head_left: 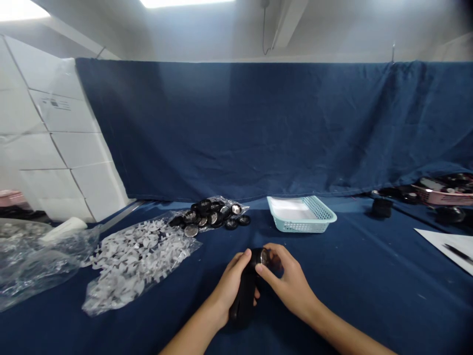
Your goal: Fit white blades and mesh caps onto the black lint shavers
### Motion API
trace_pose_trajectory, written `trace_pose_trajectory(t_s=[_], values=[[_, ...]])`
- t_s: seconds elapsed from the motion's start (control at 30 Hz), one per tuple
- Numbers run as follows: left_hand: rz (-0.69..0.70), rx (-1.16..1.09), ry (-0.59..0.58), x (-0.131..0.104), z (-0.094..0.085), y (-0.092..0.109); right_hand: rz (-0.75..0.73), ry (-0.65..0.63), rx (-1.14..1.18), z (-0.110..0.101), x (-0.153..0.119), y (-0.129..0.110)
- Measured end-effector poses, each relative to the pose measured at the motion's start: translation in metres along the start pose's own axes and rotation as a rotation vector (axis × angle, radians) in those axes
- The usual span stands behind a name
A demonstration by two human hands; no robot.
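My left hand [234, 283] is wrapped round the handle of a black handheld device [244, 296], which stands tilted with its head end up and away from me. At that end sits a round black cap with a silvery face [263, 257]. My right hand [288, 278] pinches the cap between thumb and fingers, touching the device's head. Whether the cap is joined to the device cannot be made out. Beyond my hands lies a pile of similar round black caps [212, 216], some with silvery faces, partly on clear plastic.
Small white plastic parts [136, 261] lie on a clear bag at left, beside another clear bag [48, 261]. A light blue basket [305, 226] stands ahead. At right are a black object [381, 208], paper [443, 244] with a pen [458, 252], and a pink basket [436, 197].
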State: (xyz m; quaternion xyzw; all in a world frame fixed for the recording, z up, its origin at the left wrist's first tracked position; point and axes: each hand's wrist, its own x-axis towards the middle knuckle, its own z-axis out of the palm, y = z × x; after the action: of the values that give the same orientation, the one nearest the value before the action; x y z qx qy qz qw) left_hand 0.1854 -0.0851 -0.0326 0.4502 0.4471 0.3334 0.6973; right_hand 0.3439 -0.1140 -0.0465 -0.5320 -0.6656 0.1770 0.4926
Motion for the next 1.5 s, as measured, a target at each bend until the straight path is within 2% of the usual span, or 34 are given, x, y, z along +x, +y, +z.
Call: trace_pose_trajectory(t_s=[0.23,0.3,0.4,0.5,0.77,0.93,1.03,1.2,1.3,1.4,1.5], values=[[-0.112,-0.074,0.010,-0.003,0.000,0.008,-0.192,-0.099,0.123,-0.003,0.001,0.001],[-0.079,-0.049,0.013,-0.003,0.001,0.007,-0.179,-0.073,0.128,-0.003,0.004,0.004],[-0.005,-0.024,0.012,-0.001,0.002,0.003,-0.085,-0.021,0.103,-0.001,0.005,0.010],[0.000,-0.021,0.008,0.000,0.002,0.001,-0.025,-0.005,0.121,0.003,0.002,0.014],[-0.145,-0.073,0.016,-0.007,0.001,0.012,-0.202,-0.030,0.172,0.002,-0.002,0.006],[-0.064,-0.015,0.014,-0.003,0.001,0.006,-0.104,0.040,0.123,0.002,0.004,0.013],[-0.012,0.002,-0.015,0.000,0.000,0.001,-0.067,0.035,0.110,0.003,0.005,0.015],[-0.118,-0.024,-0.038,0.000,-0.003,0.006,-0.187,-0.054,0.154,0.001,0.002,0.010],[-0.194,-0.037,-0.050,-0.001,-0.004,0.010,-0.198,-0.080,0.173,0.000,0.000,0.008],[-0.216,-0.020,-0.064,-0.001,-0.004,0.011,-0.139,-0.027,0.171,0.000,0.001,0.008],[-0.179,-0.006,-0.050,-0.001,-0.004,0.009,-0.078,0.040,0.118,-0.001,0.003,0.007]])
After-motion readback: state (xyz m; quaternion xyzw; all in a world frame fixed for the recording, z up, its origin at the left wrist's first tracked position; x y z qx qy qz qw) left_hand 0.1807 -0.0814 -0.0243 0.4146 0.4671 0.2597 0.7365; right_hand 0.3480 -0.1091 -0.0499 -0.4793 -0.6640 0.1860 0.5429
